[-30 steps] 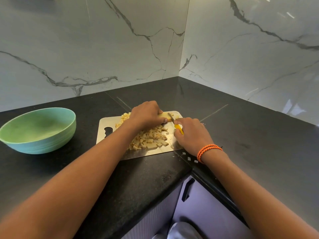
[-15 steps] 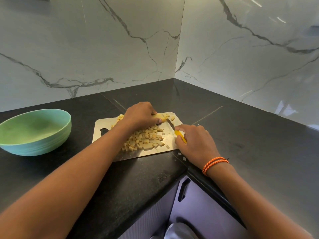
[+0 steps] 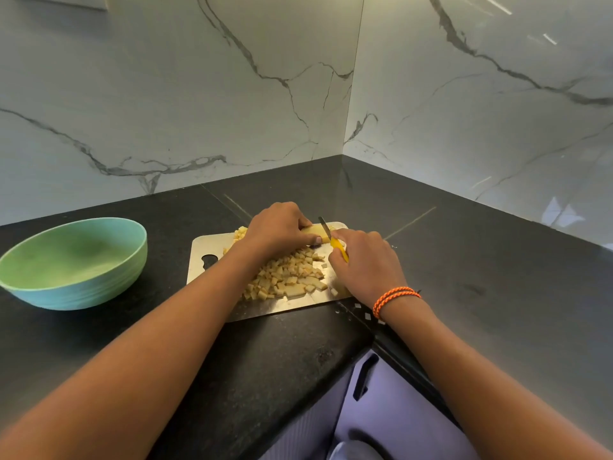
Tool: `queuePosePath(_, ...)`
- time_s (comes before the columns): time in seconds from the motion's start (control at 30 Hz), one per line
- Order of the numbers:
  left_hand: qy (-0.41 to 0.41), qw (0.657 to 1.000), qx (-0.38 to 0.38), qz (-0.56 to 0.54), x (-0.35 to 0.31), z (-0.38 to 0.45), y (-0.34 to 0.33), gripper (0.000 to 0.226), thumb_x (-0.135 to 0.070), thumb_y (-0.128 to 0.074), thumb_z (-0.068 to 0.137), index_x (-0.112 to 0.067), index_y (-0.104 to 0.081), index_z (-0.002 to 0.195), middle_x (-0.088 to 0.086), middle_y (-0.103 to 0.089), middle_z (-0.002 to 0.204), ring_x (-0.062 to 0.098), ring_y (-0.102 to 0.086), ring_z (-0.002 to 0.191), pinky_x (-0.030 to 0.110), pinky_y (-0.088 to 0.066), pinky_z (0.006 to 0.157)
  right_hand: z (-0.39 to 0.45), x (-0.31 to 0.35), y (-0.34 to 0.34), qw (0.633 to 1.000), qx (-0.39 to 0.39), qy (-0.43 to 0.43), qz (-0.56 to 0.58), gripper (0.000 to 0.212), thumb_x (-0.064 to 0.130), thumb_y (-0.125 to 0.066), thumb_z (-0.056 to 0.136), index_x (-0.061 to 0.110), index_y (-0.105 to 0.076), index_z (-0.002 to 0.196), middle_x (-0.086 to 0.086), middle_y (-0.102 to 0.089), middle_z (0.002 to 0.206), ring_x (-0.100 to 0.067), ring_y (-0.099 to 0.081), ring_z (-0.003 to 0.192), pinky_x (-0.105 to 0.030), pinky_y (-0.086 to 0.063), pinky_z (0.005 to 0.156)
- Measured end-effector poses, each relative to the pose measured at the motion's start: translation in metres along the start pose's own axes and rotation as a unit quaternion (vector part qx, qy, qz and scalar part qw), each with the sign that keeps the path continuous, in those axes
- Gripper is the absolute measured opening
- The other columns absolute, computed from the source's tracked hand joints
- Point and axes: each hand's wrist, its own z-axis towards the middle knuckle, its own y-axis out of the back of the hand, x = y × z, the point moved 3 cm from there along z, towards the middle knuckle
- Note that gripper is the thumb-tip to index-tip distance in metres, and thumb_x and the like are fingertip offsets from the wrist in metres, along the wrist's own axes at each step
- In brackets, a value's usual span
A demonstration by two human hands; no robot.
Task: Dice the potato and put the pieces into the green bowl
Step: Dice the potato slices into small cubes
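Gripping potato with left hand, right hand clasping knife

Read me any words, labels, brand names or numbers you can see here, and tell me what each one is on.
None: no readable text, label, brand or number shows on the green bowl, the cutting board, the knife, the wristband, the counter or the marble walls.
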Motion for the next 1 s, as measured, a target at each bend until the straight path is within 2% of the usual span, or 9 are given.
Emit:
queuePosePath(0.13,-0.004,1.0,0.001,0.004,0.0,0.001,0.0,0.044,-0.059,-0.076,0.089,-0.025,-0.081,0.117,-0.011,-0.074,0.099,0.015,-0.067,0.089,0.024,-0.045,0.061,0.002,0.001,-0.007,1.0,0.012,-0.001,-0.008,0.041,0.029,-0.05,0.1,0.023,-0.062,0.138,-0.012,-0.07,0.111,-0.03,-0.065,0.099,-0.038,-0.052,0.078)
queuePosePath(0.33,0.0,1.0,0.002,0.008,0.003,0.002,0.0,0.043,-0.061,-0.076,0.087,-0.026,-0.083,0.111,-0.01,-0.073,0.1,0.015,-0.066,0.091,0.036,-0.058,0.075,0.012,0.007,-0.012,0.998,0.041,-0.009,-0.05,0.033,0.027,-0.052,0.099,0.018,-0.065,0.128,-0.015,-0.066,0.114,-0.037,-0.063,0.1,-0.042,-0.051,0.079)
queuePosePath(0.4,-0.003,1.0,0.003,0.009,0.003,0.003,0.0,0.043,-0.062,-0.076,0.087,-0.026,-0.084,0.109,-0.011,-0.073,0.099,0.014,-0.066,0.089,0.033,-0.056,0.07,0.013,0.008,-0.011,0.998,0.047,-0.01,-0.05,0.033,0.028,-0.053,0.099,0.018,-0.065,0.129,-0.014,-0.066,0.115,-0.037,-0.064,0.101,-0.043,-0.052,0.08)
queuePosePath(0.5,-0.006,1.0,-0.004,0.015,0.001,0.002,0.0,0.041,-0.059,-0.076,0.089,-0.025,-0.084,0.109,-0.017,-0.069,0.099,0.014,-0.066,0.088,0.025,-0.044,0.06,0.01,0.007,-0.009,0.997,0.055,-0.011,-0.048,0.033,0.028,-0.054,0.099,0.018,-0.065,0.129,-0.014,-0.066,0.115,-0.036,-0.063,0.1,-0.043,-0.053,0.081)
queuePosePath(0.63,-0.005,1.0,-0.014,0.019,0.0,0.0,-0.001,0.041,-0.058,-0.076,0.089,-0.025,-0.083,0.112,-0.016,-0.074,0.108,0.012,-0.066,0.088,0.026,-0.045,0.062,0.002,0.004,-0.004,0.997,0.065,-0.01,-0.035,0.031,0.028,-0.053,0.1,0.017,-0.065,0.127,-0.011,-0.066,0.109,-0.03,-0.06,0.09,-0.041,-0.051,0.077)
queuePosePath(0.73,-0.005,1.0,-0.014,0.025,0.001,0.0,-0.001,0.042,-0.058,-0.075,0.09,-0.026,-0.082,0.114,-0.015,-0.075,0.11,0.011,-0.065,0.087,0.026,-0.046,0.063,-0.012,0.0,0.002,0.997,0.07,-0.009,-0.023,0.037,0.029,-0.052,0.1,0.02,-0.061,0.135,-0.01,-0.067,0.109,-0.029,-0.062,0.095,-0.04,-0.052,0.081)
queuePosePath(0.8,-0.006,0.999,-0.018,0.031,0.0,0.0,-0.001,0.043,-0.057,-0.074,0.091,-0.024,-0.081,0.118,-0.013,-0.075,0.112,0.011,-0.065,0.087,0.026,-0.046,0.064,-0.02,-0.006,0.006,0.997,0.072,-0.012,-0.009,0.041,0.029,-0.053,0.099,0.022,-0.06,0.14,-0.006,-0.067,0.099,-0.025,-0.064,0.087,-0.038,-0.055,0.08)
queuePosePath(0.9,-0.005,0.999,-0.023,0.037,-0.002,-0.001,-0.002,0.044,-0.055,-0.074,0.092,-0.022,-0.079,0.121,-0.011,-0.075,0.117,0.011,-0.065,0.088,0.027,-0.047,0.067,-0.028,-0.015,0.011,0.997,0.073,-0.014,0.016,0.041,0.029,-0.054,0.099,0.025,-0.061,0.139,0.005,-0.057,0.073,-0.015,-0.058,0.067,-0.032,-0.05,0.068)
queuePosePath(1.0,-0.002,0.999,-0.024,0.038,-0.002,-0.001,-0.001,0.046,-0.058,-0.074,0.091,-0.024,-0.079,0.122,-0.012,-0.074,0.114,0.012,-0.065,0.09,0.026,-0.046,0.067,-0.03,-0.013,0.015,0.997,0.065,-0.003,0.037,0.04,0.028,-0.054,0.099,0.025,-0.061,0.139,0.006,-0.056,0.067,-0.01,-0.052,0.058,-0.029,-0.046,0.061)
